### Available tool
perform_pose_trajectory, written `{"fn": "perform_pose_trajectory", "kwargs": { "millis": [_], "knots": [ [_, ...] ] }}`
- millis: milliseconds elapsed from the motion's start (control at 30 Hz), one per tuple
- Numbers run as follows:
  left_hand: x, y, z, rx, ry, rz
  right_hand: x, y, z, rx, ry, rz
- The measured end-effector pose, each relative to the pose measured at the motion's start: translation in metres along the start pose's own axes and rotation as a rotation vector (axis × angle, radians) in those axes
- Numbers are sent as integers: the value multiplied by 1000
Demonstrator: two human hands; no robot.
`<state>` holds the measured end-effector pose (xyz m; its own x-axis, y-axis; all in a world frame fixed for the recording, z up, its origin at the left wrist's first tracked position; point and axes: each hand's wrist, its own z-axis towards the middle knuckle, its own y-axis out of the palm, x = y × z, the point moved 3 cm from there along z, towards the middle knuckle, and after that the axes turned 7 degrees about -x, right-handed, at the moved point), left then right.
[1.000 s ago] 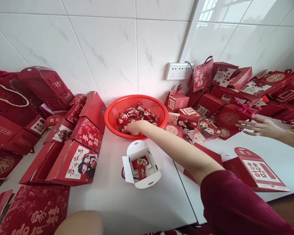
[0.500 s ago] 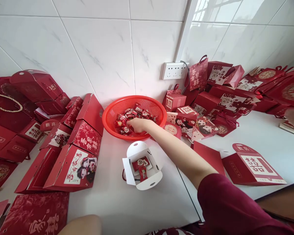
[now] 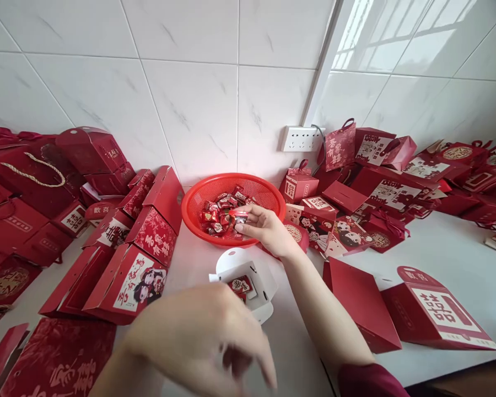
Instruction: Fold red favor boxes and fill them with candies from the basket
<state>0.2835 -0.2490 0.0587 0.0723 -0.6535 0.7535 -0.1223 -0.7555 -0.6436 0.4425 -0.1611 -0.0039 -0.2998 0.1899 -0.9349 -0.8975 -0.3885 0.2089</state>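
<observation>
My right hand (image 3: 264, 226) is over the front right part of a red plastic basket (image 3: 190, 220). Its thumb and fingers pinch a small shiny wrapped candy (image 3: 240, 215). More red-wrapped candies (image 3: 221, 207) lie heaped inside the basket. In front of it stands an opened gift box (image 3: 267, 314), white inside, with red-wrapped pieces (image 3: 240, 283) in it. My left hand (image 3: 206, 331) hangs close to the camera, covering the box's lower left part. Its fingers are bent and smeared by motion, with a dark reddish patch between them that I cannot make out.
Red gift boxes (image 3: 132, 281) stand in rows at the left, beside a bag with a rope handle (image 3: 37, 176). Many more boxes (image 3: 351, 196) are piled at the back right. Another box (image 3: 438, 309) sits at the right front. A power strip (image 3: 301, 139) is on the tiled wall.
My right hand has risen out of the candy heap with a candy and moved right. My left hand has come up from the bottom edge over the open box. The view has tilted up.
</observation>
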Motion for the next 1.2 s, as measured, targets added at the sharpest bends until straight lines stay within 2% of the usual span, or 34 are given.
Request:
{"fn": "perform_pose_trajectory", "kwargs": {
  "millis": [33,100,167,200,233,367,467,700,800,1067,1200],
  "knots": [
    [-5,-12,1,134,-131,19,-3,1,-2,16,-12,28],
    [-16,-34,-5,507,-446,123,-9,4,-5,42,-56,73],
    [-25,-47,-15,838,-669,258,-13,8,-6,66,-103,73],
    [-30,-51,-17,933,-719,292,-14,10,-6,75,-123,60],
    [-36,-53,-17,964,-730,289,-15,12,-6,81,-143,48],
    [-60,-59,-9,856,-626,76,-18,16,-6,88,-214,8],
    [-69,-63,-9,856,-557,-47,-23,16,-9,90,-273,-158],
    [-67,-64,-24,922,-382,-321,-36,28,-22,67,-539,-1100],
    [-62,-64,-31,952,-351,-339,-36,33,-24,20,-592,-1314],
    [-51,-60,-25,938,-273,-230,-49,26,-33,-42,-507,-1276],
    [-43,-60,-31,932,-245,-198,-68,21,-45,-6,-575,-1139]
  ]
}}
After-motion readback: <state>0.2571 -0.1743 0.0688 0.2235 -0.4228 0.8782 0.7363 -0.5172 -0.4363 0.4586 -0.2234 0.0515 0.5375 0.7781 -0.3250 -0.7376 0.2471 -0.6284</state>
